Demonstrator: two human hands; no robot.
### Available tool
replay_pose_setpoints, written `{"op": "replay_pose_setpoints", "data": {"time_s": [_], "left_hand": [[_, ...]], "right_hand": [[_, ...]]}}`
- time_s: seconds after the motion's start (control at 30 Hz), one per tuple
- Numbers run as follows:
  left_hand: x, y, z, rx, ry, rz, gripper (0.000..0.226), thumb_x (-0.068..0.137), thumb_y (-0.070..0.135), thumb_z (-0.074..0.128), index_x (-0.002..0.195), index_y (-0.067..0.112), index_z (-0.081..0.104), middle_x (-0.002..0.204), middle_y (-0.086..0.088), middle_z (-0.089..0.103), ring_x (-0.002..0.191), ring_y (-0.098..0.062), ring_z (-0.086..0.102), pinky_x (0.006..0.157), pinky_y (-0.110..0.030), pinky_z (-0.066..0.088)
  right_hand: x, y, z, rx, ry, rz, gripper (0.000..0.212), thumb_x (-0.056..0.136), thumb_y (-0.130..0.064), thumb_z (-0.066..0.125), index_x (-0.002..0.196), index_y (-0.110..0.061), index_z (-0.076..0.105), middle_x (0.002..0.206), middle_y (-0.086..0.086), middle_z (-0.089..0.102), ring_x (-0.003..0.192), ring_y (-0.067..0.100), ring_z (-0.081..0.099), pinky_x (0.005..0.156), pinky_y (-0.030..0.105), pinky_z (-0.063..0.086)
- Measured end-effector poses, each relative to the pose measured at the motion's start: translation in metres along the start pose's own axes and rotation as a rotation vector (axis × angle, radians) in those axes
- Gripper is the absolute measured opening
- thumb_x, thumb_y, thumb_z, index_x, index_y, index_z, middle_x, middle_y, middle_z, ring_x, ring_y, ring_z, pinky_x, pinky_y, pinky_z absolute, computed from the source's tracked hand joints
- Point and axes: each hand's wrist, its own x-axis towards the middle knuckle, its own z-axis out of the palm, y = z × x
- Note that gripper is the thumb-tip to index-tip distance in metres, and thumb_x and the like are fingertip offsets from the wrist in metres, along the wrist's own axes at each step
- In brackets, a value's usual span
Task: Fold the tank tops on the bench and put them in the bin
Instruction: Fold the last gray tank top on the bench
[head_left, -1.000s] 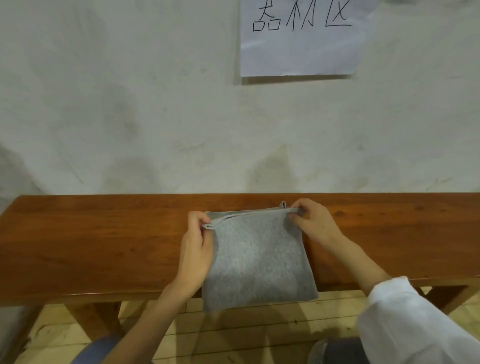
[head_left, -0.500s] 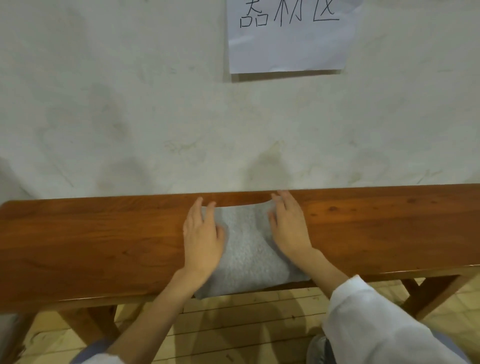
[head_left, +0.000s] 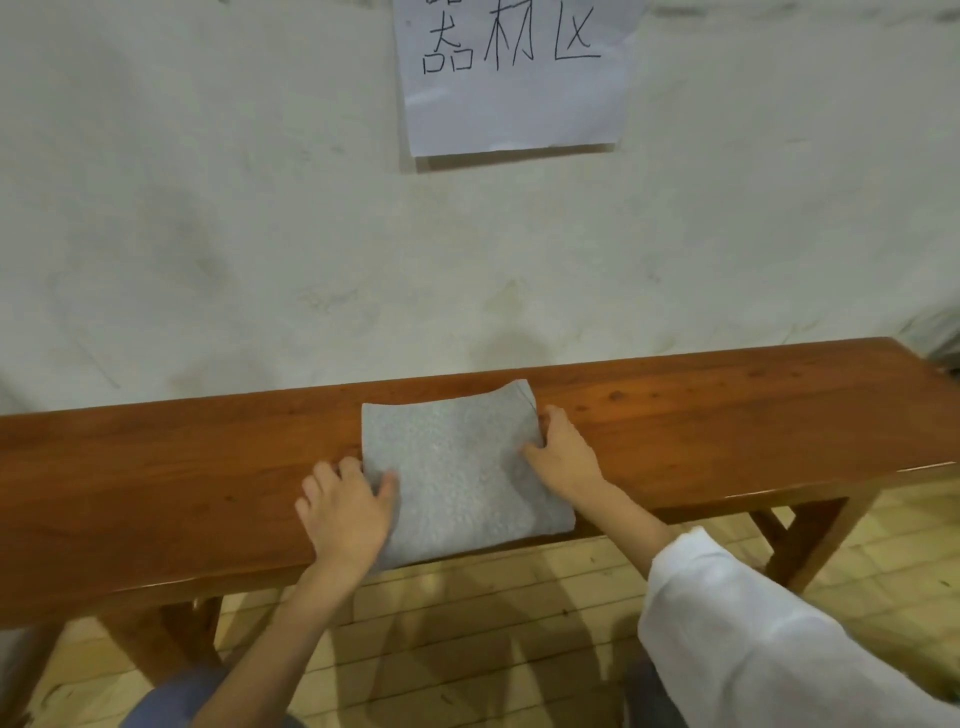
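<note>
A grey tank top (head_left: 457, 467), folded into a small rectangle, lies on the wooden bench (head_left: 727, 431), and its near edge hangs slightly over the front. My left hand (head_left: 345, 512) is at its left near side, with the thumb on top and the fingers curled at the edge. My right hand (head_left: 563, 457) holds the right side the same way, thumb on the cloth and fingers tucked at the edge. The far right corner of the cloth curls up a little. No bin is in view.
The bench stands against a pale wall with a paper sign (head_left: 514, 73) taped above. A dim grey object (head_left: 943, 343) shows at the bench's far right end. The floor below is wooden boards. My white sleeve (head_left: 753, 639) fills the lower right.
A second ago both hands held the cloth's upper edge lifted, then pressed flat on top of it. Now they have slid out to its left and right sides.
</note>
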Motion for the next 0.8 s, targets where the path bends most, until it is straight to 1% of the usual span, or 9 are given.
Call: {"op": "replay_pose_setpoints", "data": {"time_s": [0.07, 0.13, 0.2, 0.27, 0.33, 0.43, 0.5, 0.6, 0.8], "left_hand": [[0.000, 0.002, -0.002, -0.014, -0.082, 0.020, 0.037, 0.092, 0.048, 0.049, 0.106, 0.014, 0.054, 0.115, -0.008, 0.044, 0.110, -0.028, 0.041, 0.092, -0.039, 0.034], [0.002, 0.007, -0.004, -0.095, -0.136, 0.060, 0.031, 0.090, 0.043, 0.055, 0.099, 0.013, 0.053, 0.109, -0.007, 0.045, 0.105, -0.027, 0.045, 0.086, -0.036, 0.039], [0.004, 0.012, -0.007, -0.289, -0.186, 0.095, 0.024, 0.090, 0.033, 0.060, 0.094, 0.012, 0.049, 0.096, -0.005, 0.050, 0.091, -0.024, 0.053, 0.069, -0.032, 0.043], [0.003, 0.017, -0.015, -0.544, -0.273, 0.058, 0.024, 0.091, 0.023, 0.060, 0.105, 0.011, 0.044, 0.096, -0.005, 0.055, 0.078, -0.016, 0.056, 0.061, -0.028, 0.046], [0.000, 0.017, -0.021, -0.707, -0.322, 0.057, 0.042, 0.092, 0.015, 0.059, 0.125, 0.011, 0.033, 0.114, -0.004, 0.056, 0.081, -0.010, 0.058, 0.063, -0.023, 0.050], [-0.003, 0.012, -0.029, -0.747, -0.392, 0.166, 0.072, 0.090, 0.007, 0.059, 0.148, 0.023, 0.020, 0.138, 0.002, 0.041, 0.114, -0.016, 0.054, 0.087, -0.032, 0.052], [-0.006, 0.012, -0.037, -0.721, -0.501, 0.174, 0.059, 0.091, 0.006, 0.057, 0.143, 0.026, 0.037, 0.133, 0.000, 0.046, 0.107, -0.019, 0.057, 0.083, -0.039, 0.055], [-0.012, 0.018, -0.052, -0.766, -0.661, 0.123, 0.047, 0.091, 0.003, 0.053, 0.132, 0.024, 0.050, 0.117, -0.003, 0.051, 0.089, -0.016, 0.056, 0.057, -0.025, 0.050], [-0.036, 0.055, -0.059, -0.860, -0.728, 0.184, 0.057, 0.085, -0.004, 0.055, 0.133, 0.026, 0.048, 0.121, 0.000, 0.047, 0.101, -0.014, 0.053, 0.081, -0.035, 0.053]], "right_hand": [[-0.001, -0.002, -0.001, 0.185, -0.097, 0.134, 0.059, 0.092, -0.024, 0.058, 0.141, -0.008, 0.028, 0.131, 0.008, 0.051, 0.114, 0.026, 0.053, 0.086, 0.033, 0.047], [-0.002, -0.006, 0.001, 0.238, -0.138, 0.223, 0.049, 0.090, -0.024, 0.061, 0.131, -0.007, 0.041, 0.124, 0.008, 0.055, 0.112, 0.026, 0.055, 0.084, 0.033, 0.048], [-0.002, -0.010, 0.004, 0.224, -0.138, 0.237, 0.031, 0.089, -0.022, 0.061, 0.113, -0.006, 0.054, 0.110, 0.009, 0.060, 0.105, 0.026, 0.059, 0.084, 0.035, 0.052], [-0.005, -0.013, 0.006, 0.233, -0.117, 0.213, 0.033, 0.090, -0.022, 0.060, 0.117, -0.006, 0.050, 0.111, 0.008, 0.057, 0.105, 0.024, 0.058, 0.084, 0.033, 0.051], [-0.013, -0.013, 0.005, 0.261, -0.079, 0.152, 0.047, 0.093, -0.019, 0.057, 0.132, -0.009, 0.034, 0.124, 0.008, 0.049, 0.107, 0.021, 0.053, 0.084, 0.031, 0.049], [-0.030, -0.013, -0.003, 0.370, -0.101, 0.008, 0.061, 0.095, -0.014, 0.052, 0.144, -0.020, 0.016, 0.125, -0.001, 0.043, 0.105, 0.014, 0.047, 0.085, 0.027, 0.043], [-0.039, -0.009, -0.007, 0.388, -0.113, -0.030, 0.060, 0.095, -0.014, 0.053, 0.146, -0.022, 0.021, 0.129, -0.001, 0.043, 0.116, 0.016, 0.046, 0.095, 0.030, 0.042], [-0.051, 0.004, -0.015, 0.383, -0.060, 0.029, 0.044, 0.095, -0.005, 0.048, 0.136, -0.019, 0.046, 0.142, 0.002, 0.042, 0.132, 0.021, 0.039, 0.100, 0.027, 0.036], [-0.088, 0.025, -0.048, 0.388, 0.107, 0.152, 0.039, 0.095, 0.001, 0.041, 0.129, -0.013, 0.055, 0.125, 0.009, 0.054, 0.103, 0.012, 0.049, 0.079, 0.018, 0.044]]}}
